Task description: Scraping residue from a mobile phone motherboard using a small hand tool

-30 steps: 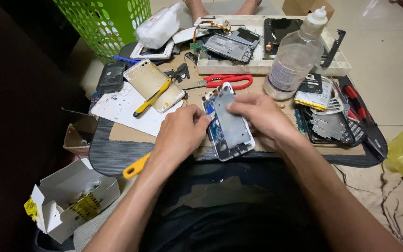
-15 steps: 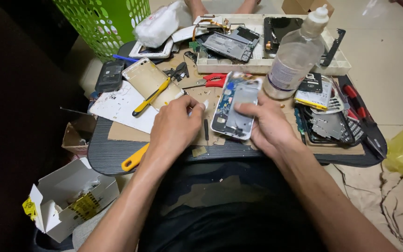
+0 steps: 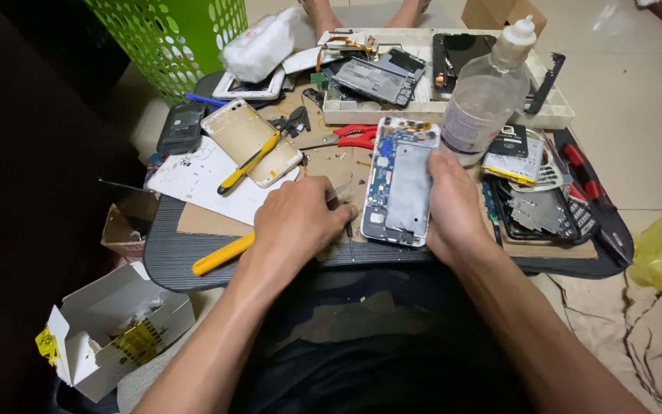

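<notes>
Phone [image 3: 398, 182], opened and stripped to its frame, lies tilted at the near middle of the table [image 3: 164, 253], just beside the red scissors [image 3: 355, 136] and the clear bottle [image 3: 486, 93]. The right hand [image 3: 453, 205] grips its right edge, fingers curled round the frame. The left hand [image 3: 297, 222] rests left of it, fingers pinched on a thin tool whose tip I cannot make out. It looks light, stiff and fragile, with bare circuitry; best held by the side rails, not the board. Half a second ago the left hand sat closer against the phone; a second ago both hands covered it.
</notes>
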